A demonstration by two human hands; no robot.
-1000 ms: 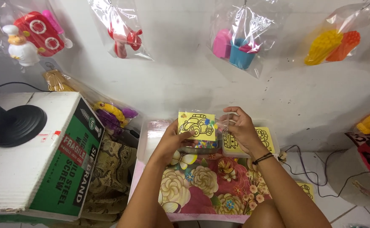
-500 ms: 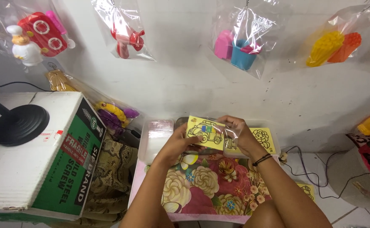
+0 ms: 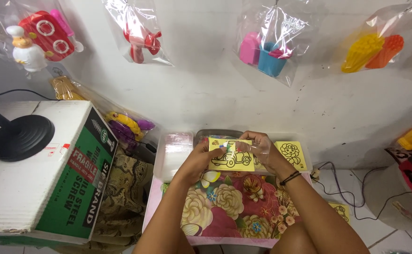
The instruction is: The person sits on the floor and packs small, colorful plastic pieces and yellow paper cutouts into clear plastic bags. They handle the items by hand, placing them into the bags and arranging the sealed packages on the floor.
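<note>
Head view. Hands raised together over a low bench covered in pink, floral-printed cloth. Left hand has its grip closed on the left edge of a yellow square card printed with a black outline car; right hand pinches the card's right side, together with what looks like a thin clear plastic sleeve. Card held just above the bench's far edge, tilted toward the camera.

Progress, as a judgement: bagging seems mid-way. The card is not clearly inside the sleeve, and whether the sleeve is open or sealed cannot be told. A second yellow card with a flower outline lies just beside the right hand, unsleeved by the look of it; a stack of clear sleeves sits at the left.

Surroundings: white wall hung with clear bags of plastic toys; green-and-white cardboard box at the left, carrying a black round stand base; tiled floor with a trailing black cable at the right.
</note>
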